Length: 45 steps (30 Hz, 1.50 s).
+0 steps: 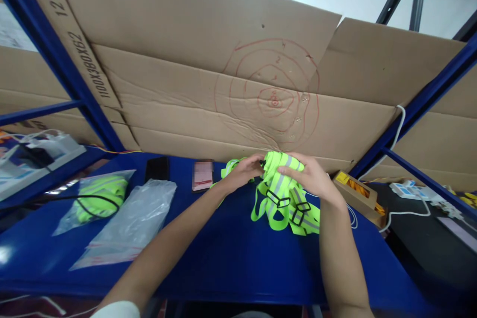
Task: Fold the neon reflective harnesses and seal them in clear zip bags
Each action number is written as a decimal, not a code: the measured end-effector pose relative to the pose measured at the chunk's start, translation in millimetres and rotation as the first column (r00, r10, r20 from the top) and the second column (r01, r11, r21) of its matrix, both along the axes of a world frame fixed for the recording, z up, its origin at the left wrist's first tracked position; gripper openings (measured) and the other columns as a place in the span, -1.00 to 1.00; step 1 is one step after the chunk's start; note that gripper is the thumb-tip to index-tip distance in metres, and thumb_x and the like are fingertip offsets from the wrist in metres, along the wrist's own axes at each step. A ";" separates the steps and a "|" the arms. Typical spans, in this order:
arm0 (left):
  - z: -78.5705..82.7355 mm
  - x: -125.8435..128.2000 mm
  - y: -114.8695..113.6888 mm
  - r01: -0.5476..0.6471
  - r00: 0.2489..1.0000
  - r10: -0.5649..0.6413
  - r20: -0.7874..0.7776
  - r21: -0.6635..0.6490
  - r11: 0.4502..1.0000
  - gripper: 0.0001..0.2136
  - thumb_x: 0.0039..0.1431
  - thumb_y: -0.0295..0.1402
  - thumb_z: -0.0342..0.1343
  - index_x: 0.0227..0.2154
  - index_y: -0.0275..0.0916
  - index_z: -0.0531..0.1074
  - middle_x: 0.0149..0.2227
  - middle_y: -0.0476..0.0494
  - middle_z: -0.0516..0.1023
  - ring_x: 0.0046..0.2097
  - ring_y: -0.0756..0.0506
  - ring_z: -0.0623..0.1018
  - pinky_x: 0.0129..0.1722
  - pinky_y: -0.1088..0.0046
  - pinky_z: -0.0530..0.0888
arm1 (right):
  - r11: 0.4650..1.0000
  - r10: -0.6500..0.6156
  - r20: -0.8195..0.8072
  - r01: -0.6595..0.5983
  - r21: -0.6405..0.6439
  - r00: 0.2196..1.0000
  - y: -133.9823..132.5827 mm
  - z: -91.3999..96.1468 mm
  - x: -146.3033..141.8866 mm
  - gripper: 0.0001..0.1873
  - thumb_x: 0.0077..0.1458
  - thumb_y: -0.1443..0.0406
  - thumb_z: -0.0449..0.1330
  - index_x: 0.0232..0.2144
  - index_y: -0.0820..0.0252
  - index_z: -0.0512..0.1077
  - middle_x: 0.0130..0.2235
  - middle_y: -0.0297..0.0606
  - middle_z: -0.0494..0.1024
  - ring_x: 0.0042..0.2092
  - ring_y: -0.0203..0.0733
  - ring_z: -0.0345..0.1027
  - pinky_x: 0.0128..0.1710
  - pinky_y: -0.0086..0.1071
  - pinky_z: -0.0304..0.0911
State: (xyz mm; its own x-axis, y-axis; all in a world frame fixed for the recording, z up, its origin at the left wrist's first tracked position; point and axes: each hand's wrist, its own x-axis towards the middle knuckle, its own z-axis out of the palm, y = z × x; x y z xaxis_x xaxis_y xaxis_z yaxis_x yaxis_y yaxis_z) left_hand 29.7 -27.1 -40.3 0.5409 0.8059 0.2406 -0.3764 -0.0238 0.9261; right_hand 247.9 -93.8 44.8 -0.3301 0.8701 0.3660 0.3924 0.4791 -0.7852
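Observation:
A rolled bundle of neon yellow-green reflective straps [278, 181] with silver bands and black buckles is held just above the blue table. My right hand [307, 176] is wrapped round its right side, thumb across the front. At the bundle's upper left, the fingers of my left hand [244, 171] close on its edge by a small black piece; some fingertips are hidden. Loose strap ends and buckles hang below onto the table. Behind my left hand lies more neon strap [229, 165]; whether it joins the bundle I cannot tell.
On the blue table [231, 253], a clear bag with neon straps [100, 196] lies left, beside a flat clear plastic bag [134, 223]. A black phone-like object [157, 169] and a phone with a lit screen [203, 175] are behind. An open carton [359, 196] stands right; cardboard [179, 94] walls the back.

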 end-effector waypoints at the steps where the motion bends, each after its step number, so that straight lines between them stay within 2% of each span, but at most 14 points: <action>1: 1.9 -1.2 -3.1 0.028 1.000 -0.028 0.007 0.005 1.000 -0.53 -0.10 -0.19 0.46 -0.12 -0.26 0.55 -0.21 -0.12 0.61 -0.19 -0.07 0.57 -0.16 0.47 0.44 | 0.998 -0.016 0.042 0.013 0.060 0.999 -3.1 1.7 -4.5 -0.60 0.12 0.06 0.37 -0.07 0.14 0.60 -0.18 -0.28 0.66 -0.19 -0.14 0.52 -0.16 -0.36 0.39; 3: 7.0 -3.0 -11.5 0.106 0.994 -0.106 0.014 0.020 0.994 -0.33 -0.20 -0.07 0.49 0.00 -0.26 0.52 -0.09 -0.25 0.61 -0.07 -0.19 0.59 -0.06 0.35 0.46 | 0.989 -0.069 0.052 0.062 0.133 0.996 -6.6 2.8 -12.9 -0.61 0.18 0.03 0.31 -0.07 0.14 0.59 -0.17 -0.28 0.66 -0.18 -0.12 0.51 -0.14 -0.34 0.37; 6: 14.6 -3.0 -22.9 0.113 0.993 -0.114 0.016 0.063 0.992 -0.21 -0.25 -0.13 0.55 0.11 -0.22 0.45 0.03 -0.30 0.58 0.10 -0.26 0.54 0.09 0.28 0.44 | 0.977 -0.127 -0.007 0.126 0.172 0.992 -6.6 -0.4 -22.4 -0.61 0.20 0.01 0.29 -0.09 0.14 0.57 -0.17 -0.27 0.65 -0.16 -0.09 0.51 -0.11 -0.31 0.36; 10: 20.2 -2.1 -31.3 0.059 0.963 -0.017 -0.271 0.151 0.987 -0.36 -0.12 -0.19 0.51 0.06 -0.24 0.51 -0.01 -0.24 0.63 0.04 -0.24 0.59 0.05 0.29 0.48 | 0.974 -0.117 -0.074 0.129 0.186 0.990 -5.0 -5.5 -28.6 -0.60 0.18 0.01 0.31 -0.06 0.11 0.56 -0.11 -0.26 0.65 -0.12 -0.06 0.51 -0.07 -0.27 0.37; 13: 20.2 -0.5 -37.1 0.253 0.901 -0.153 -0.406 0.204 0.946 -0.57 0.13 -0.08 0.34 -0.04 -0.26 0.58 -0.07 -0.23 0.66 -0.04 -0.20 0.63 0.00 0.30 0.52 | 0.978 -0.104 -0.017 0.105 0.181 0.994 -4.8 -6.7 -29.4 -0.61 0.20 0.00 0.28 -0.06 0.11 0.56 -0.12 -0.25 0.65 -0.14 -0.05 0.51 -0.10 -0.26 0.38; 17: 17.0 5.8 -43.7 0.431 0.851 -0.297 -0.434 0.253 0.866 -0.57 0.24 -0.02 0.23 -0.05 -0.29 0.60 -0.04 -0.29 0.66 0.01 -0.21 0.62 0.06 0.26 0.50 | 0.990 -0.015 0.105 0.000 0.142 0.994 -2.0 -8.1 -26.0 -0.59 0.23 0.03 0.27 0.02 0.08 0.51 -0.02 -0.23 0.63 -0.03 -0.03 0.51 0.02 -0.22 0.35; 21: 16.1 9.6 -49.7 0.437 0.865 -0.339 -0.369 0.222 0.872 -0.52 0.20 0.00 0.26 -0.01 -0.29 0.59 -0.07 -0.31 0.66 0.01 -0.23 0.62 0.05 0.24 0.50 | 0.989 -0.067 0.082 0.056 0.134 0.994 4.5 -13.8 -20.5 -0.47 0.17 0.05 0.32 0.12 0.07 0.40 0.06 -0.20 0.56 0.05 -0.04 0.45 0.05 -0.21 0.33; 24: 18.1 7.8 -50.6 0.439 0.857 -0.343 -0.385 0.197 0.877 -0.54 0.16 -0.01 0.30 -0.05 -0.28 0.60 -0.11 -0.31 0.67 -0.05 -0.22 0.63 0.00 0.26 0.50 | 0.996 -0.045 -0.016 0.046 0.078 0.999 11.3 -18.1 -19.0 -0.51 0.11 0.05 0.36 0.01 0.11 0.39 -0.07 -0.21 0.56 -0.05 -0.09 0.47 -0.07 -0.28 0.37; 29: 26.1 -1.5 -44.2 0.421 0.835 -0.322 -0.446 0.139 0.896 -0.52 0.04 0.01 0.38 -0.13 -0.28 0.61 -0.25 -0.23 0.67 -0.16 -0.18 0.64 -0.03 0.29 0.49 | 0.995 -0.017 -0.171 0.033 0.091 0.985 13.6 -16.3 -23.5 -0.53 0.05 0.01 0.39 -0.11 0.13 0.43 -0.15 -0.24 0.56 -0.05 -0.09 0.46 -0.02 -0.27 0.35; 34: 37.2 -10.4 -46.9 0.368 0.856 -0.272 -0.440 0.148 0.918 -0.58 -0.01 -0.01 0.41 -0.24 -0.25 0.61 -0.29 -0.13 0.66 -0.24 -0.11 0.62 -0.12 0.38 0.50 | 0.991 0.039 -0.305 -0.076 -0.110 0.951 8.7 -18.3 -34.8 -0.50 0.09 -0.07 0.34 -0.08 0.10 0.45 -0.14 -0.24 0.58 -0.17 -0.12 0.49 -0.19 -0.32 0.40; 36: 40.7 -12.3 -49.4 0.353 0.871 -0.238 -0.430 0.211 0.912 -0.60 0.08 0.01 0.34 -0.24 -0.25 0.61 -0.28 -0.15 0.67 -0.22 -0.11 0.61 -0.13 0.39 0.50 | 0.995 0.024 -0.236 -0.045 -0.085 0.971 10.1 -21.1 -38.9 -0.54 0.18 -0.09 0.25 -0.09 0.12 0.49 -0.12 -0.20 0.59 -0.11 -0.09 0.49 -0.11 -0.28 0.40; 40: 41.9 -13.2 -48.9 0.279 0.878 -0.112 -0.465 0.308 0.909 -0.61 0.21 0.01 0.23 -0.25 -0.27 0.64 -0.25 -0.15 0.67 -0.21 -0.12 0.60 -0.15 0.42 0.47 | 0.978 -0.094 -0.048 0.101 0.180 0.994 9.1 -21.1 -39.2 -0.57 0.32 -0.02 0.13 0.02 0.09 0.53 0.09 -0.13 0.55 0.14 -0.02 0.41 0.18 -0.16 0.28; 43: 39.6 -13.1 -46.2 0.253 0.866 -0.043 -0.498 0.362 0.897 -0.66 0.23 -0.05 0.20 -0.27 -0.26 0.66 -0.24 -0.11 0.68 -0.21 -0.10 0.59 -0.17 0.45 0.47 | 0.984 0.005 0.135 -0.029 0.175 0.991 -1.4 -15.3 -35.5 -0.50 0.33 0.02 0.14 0.23 0.02 0.41 0.23 -0.15 0.47 0.25 0.01 0.34 0.28 -0.10 0.19; 45: 39.5 -13.8 -45.1 0.237 0.876 -0.028 -0.482 0.379 0.894 -0.70 0.16 -0.09 0.28 -0.27 -0.24 0.65 -0.24 -0.08 0.68 -0.20 -0.12 0.59 -0.15 0.43 0.48 | 0.984 0.064 0.239 -0.102 0.148 0.969 -9.9 -11.4 -35.3 -0.28 0.20 0.00 0.28 0.34 0.00 0.28 0.32 -0.16 0.38 0.32 0.10 0.26 0.32 -0.05 0.14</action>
State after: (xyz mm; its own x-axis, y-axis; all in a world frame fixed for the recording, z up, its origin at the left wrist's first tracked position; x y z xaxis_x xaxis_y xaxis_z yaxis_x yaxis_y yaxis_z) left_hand 15.9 -72.2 -0.8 0.7660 0.5984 0.2348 0.0544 -0.4243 0.9039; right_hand 212.6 -103.6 33.5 -0.4909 0.7736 0.4008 0.5088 0.6279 -0.5889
